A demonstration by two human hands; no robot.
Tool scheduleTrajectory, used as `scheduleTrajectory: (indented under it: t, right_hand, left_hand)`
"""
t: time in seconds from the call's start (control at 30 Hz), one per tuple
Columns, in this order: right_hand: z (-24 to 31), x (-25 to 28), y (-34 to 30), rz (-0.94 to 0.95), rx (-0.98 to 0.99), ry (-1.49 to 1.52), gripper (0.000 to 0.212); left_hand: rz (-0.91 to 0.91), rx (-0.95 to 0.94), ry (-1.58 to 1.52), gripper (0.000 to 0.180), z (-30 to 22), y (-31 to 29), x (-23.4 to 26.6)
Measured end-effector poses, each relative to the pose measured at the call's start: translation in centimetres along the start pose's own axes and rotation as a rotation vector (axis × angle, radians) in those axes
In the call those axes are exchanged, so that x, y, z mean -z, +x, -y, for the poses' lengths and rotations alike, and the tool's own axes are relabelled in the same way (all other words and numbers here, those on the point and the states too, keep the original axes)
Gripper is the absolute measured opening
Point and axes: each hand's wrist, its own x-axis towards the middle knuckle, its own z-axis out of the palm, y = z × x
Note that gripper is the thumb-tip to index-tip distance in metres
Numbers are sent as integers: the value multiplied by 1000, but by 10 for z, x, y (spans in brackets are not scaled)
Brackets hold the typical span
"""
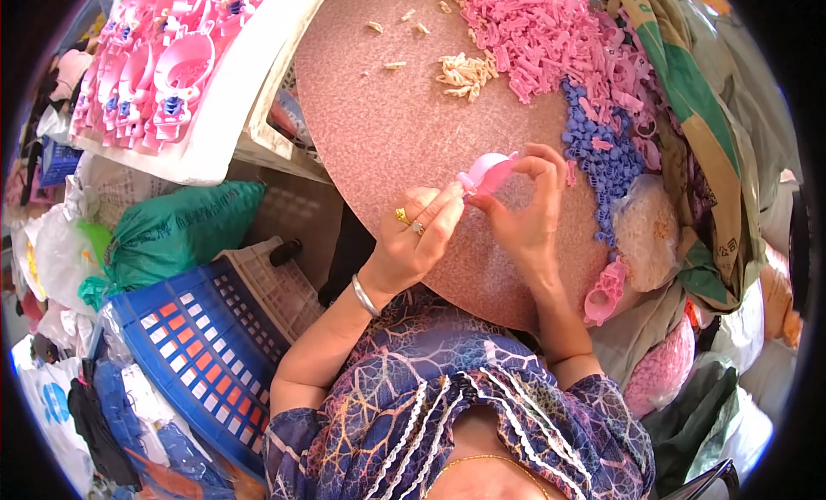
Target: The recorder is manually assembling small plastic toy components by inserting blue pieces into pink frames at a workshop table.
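Note:
Over the round table [387, 113], both my hands meet at one small pink plastic part with a rounded, cup-like body [490, 169]. My left hand [416, 238] pinches its left end between thumb and fingertips. My right hand [528, 220] grips the other side, its thumb below and its fingers curled over the top. Fingertips hide the ends of the part. Right of my hands lies a pile of small blue plastic pieces [602, 151], and beyond it a big heap of small pink plastic pieces [551, 40]. A few cream-coloured pieces [465, 75] lie farther back.
A pink ring-shaped piece [605, 292] rests near the table's right edge, by a clear plastic bag [645, 233]. At the back left, a white box [202, 160] holds several pink pieces with blue parts. A blue basket [189, 336] and green bag [185, 229] stand left.

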Motion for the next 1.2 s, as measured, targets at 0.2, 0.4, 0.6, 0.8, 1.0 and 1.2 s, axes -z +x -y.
scheduleTrajectory:
  t: [0.2,0.4,0.6,0.8,1.0,1.2]
  right_hand:
    - [-26,-10,-5,145,-173,425,52]
    - [-27,3,-1,36,4,365,28]
    - [-3,4,-1,-12,173,5,18]
    - [-3,-8,-9,-10,148,86,19]
    - [-9,-9,-6,-124,169,264,43]
    - [-25,15,14,234,143,330,45]
  left_hand:
    - [17,393,-202,53,-7,7,1]
    - [-73,467,-250,54,-4,4,-3]
    - [-23,398,-125,54,-8,9,3]
    - [-60,211,-89,52,-8,4,1]
    - [7,435,-126,44,-9,4,1]
    - [28,250,-9,47,-4,11,-1]
